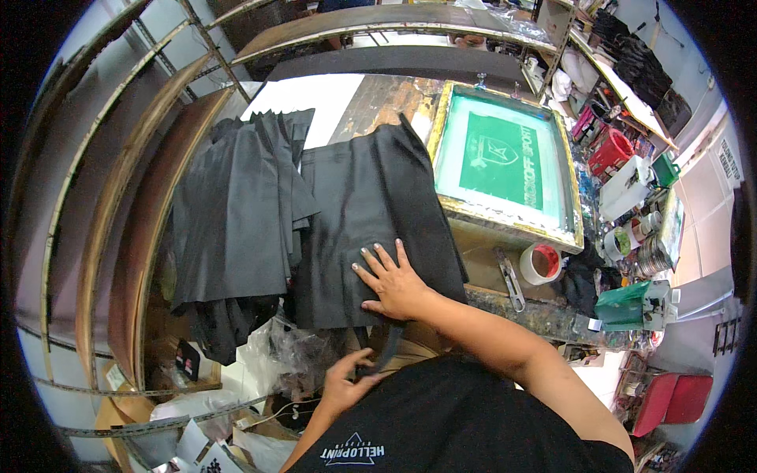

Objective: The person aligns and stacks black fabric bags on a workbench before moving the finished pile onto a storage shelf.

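Note:
A black fabric bag lies flat at the middle of the work table, on what looks like a stack of the same. My right hand rests palm down on its near part, fingers spread. From the bag's near edge a black strap loops down toward me. My left hand is curled at this strap, thumb and fingers closing around its lower part; the exact grip is partly hidden. Left of the bag sits an overlapping pile of more black fabric bags.
A framed green printing screen lies to the right. Near it are a tub with red ink and a cutter knife. Containers crowd the far right. Wooden shelves stand at left; clear plastic wrap hangs below the pile.

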Demonstrator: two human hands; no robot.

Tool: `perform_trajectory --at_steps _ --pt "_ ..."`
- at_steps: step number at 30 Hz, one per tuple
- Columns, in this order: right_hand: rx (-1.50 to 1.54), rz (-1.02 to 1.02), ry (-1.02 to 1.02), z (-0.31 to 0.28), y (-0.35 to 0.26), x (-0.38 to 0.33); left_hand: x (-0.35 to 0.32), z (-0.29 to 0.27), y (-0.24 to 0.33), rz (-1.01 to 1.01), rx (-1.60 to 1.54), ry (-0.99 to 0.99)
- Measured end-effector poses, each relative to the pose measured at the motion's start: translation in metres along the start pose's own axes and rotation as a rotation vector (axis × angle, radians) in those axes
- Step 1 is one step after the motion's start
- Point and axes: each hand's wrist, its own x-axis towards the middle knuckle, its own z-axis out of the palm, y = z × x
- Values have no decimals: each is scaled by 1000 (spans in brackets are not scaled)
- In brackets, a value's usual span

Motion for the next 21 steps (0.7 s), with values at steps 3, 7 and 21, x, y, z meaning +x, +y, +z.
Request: perform_trajectory --at_steps 3,7,21 --pt "3 -92 150 -20 -13 -2 2 -9 -38 -31 -729 317" --pt "9 -12 130 16 -2 -14 38 -1 -22 -457 -899 696" --pt "460 161 207 -19 -22 -50 79 -11 77 401 301 539"
